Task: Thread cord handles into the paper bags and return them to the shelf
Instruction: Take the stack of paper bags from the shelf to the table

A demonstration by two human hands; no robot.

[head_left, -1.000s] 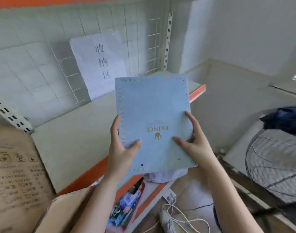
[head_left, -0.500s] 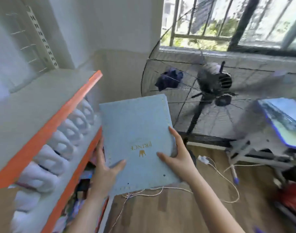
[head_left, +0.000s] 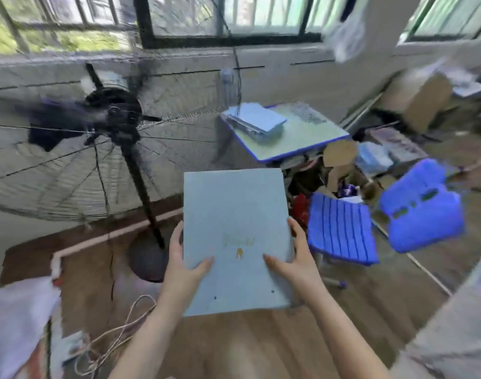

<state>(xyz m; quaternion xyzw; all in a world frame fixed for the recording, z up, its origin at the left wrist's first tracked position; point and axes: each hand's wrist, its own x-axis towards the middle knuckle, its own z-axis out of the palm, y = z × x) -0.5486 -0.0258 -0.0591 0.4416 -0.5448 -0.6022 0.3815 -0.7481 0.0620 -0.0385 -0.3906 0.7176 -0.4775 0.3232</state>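
A flat, folded light-blue paper bag (head_left: 235,233) with a gold logo is held out in front of me, two small holes showing near its near edge. My left hand (head_left: 183,265) grips its left edge, thumb on top and fingers underneath. On the other side my right hand (head_left: 298,262) holds the right edge the same way. Loose pale cord (head_left: 116,335) lies in loops on the wooden floor at the lower left. A stack of more blue bags (head_left: 257,123) lies on a small table (head_left: 302,143) further back.
A large standing fan (head_left: 116,116) fills the left, its base (head_left: 147,258) just left of the bag. A blue plastic chair (head_left: 340,232) stands to the right, with cardboard boxes (head_left: 417,102) and clutter behind it. White plastic (head_left: 18,321) sits at the lower left.
My view has swung right, away from the orange shelf toward the fan, table and chair. Both hands have kept the same hold on the blue bag, carrying it along.
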